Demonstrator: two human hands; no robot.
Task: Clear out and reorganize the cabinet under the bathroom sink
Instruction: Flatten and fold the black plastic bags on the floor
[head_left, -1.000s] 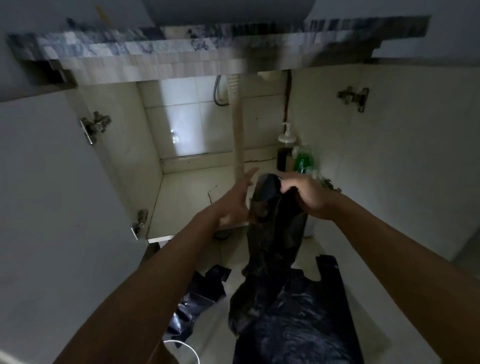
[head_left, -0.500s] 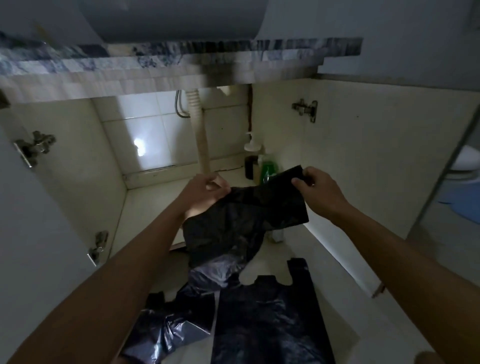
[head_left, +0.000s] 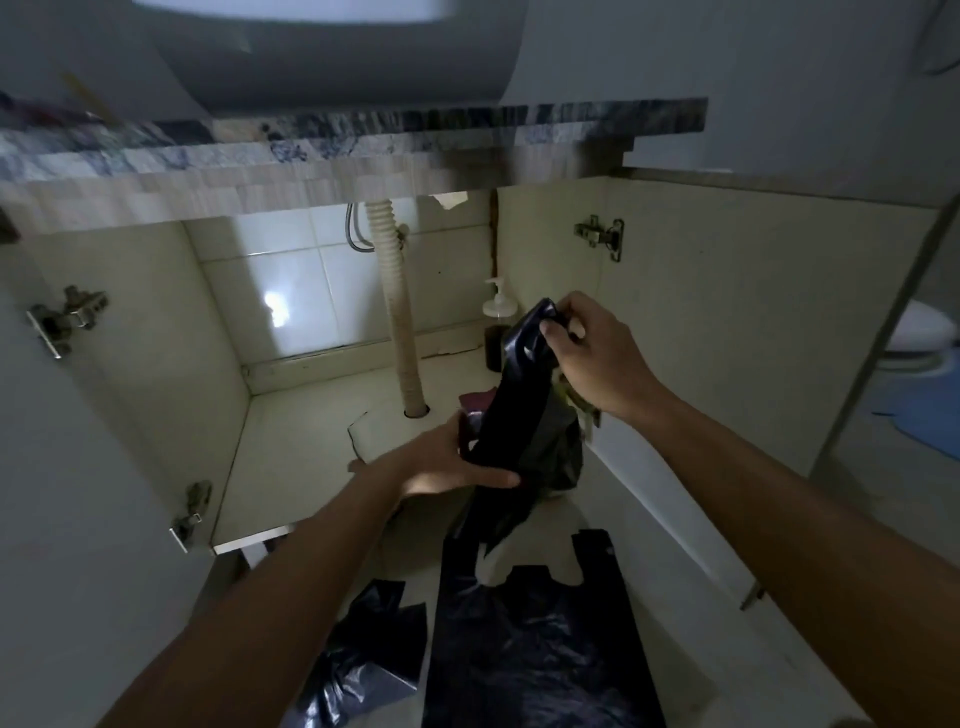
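A black plastic bag (head_left: 524, 415) hangs bunched in front of the open cabinet (head_left: 291, 457) under the sink. My right hand (head_left: 592, 353) pinches its top end, raised near the cabinet's right wall. Lower down, my left hand (head_left: 447, 462) grips the bag's middle, with the thumb laid across its front. Two more black bags lie on the floor below: a flat one (head_left: 535, 639) and a crumpled one (head_left: 363, 654). The cabinet floor is mostly bare.
A ribbed drain hose (head_left: 397, 312) runs down into the cabinet floor. A pump bottle (head_left: 497, 322) stands at the back right, partly behind the held bag. Both cabinet doors stand open, hinges (head_left: 602, 236) showing. A toilet (head_left: 919, 332) and a blue mat (head_left: 924, 410) lie to the right.
The bag was spread wide between my hands; now it is gathered into a narrow vertical strip. My right hand rose and my left hand dropped to the bag's middle.
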